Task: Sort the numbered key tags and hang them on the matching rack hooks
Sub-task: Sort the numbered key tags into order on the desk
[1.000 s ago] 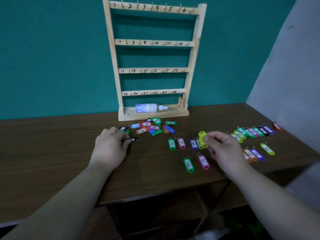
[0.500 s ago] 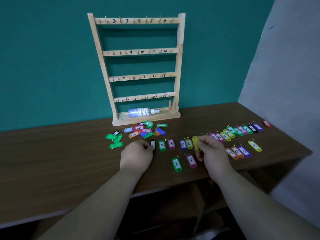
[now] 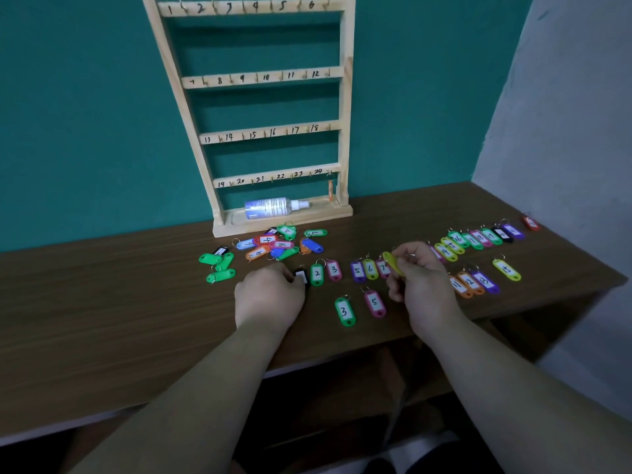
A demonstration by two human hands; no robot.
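— Where do the tags stand?

— The right hand (image 3: 424, 285) has its grip pinched on a yellow tag (image 3: 391, 261), held just above the sorted row (image 3: 370, 268) mid-desk. The left hand (image 3: 270, 297) has its grip curled onto a black tag (image 3: 301, 277) at that row's left end.

— And the risk?

— The yellow tag's number faces away from view. Set down unread, it could break the order before anything reaches the rack (image 3: 260, 131) at the back edge of the desk (image 3: 102, 319). A knuckle could also nudge tag 7 (image 3: 383, 267).
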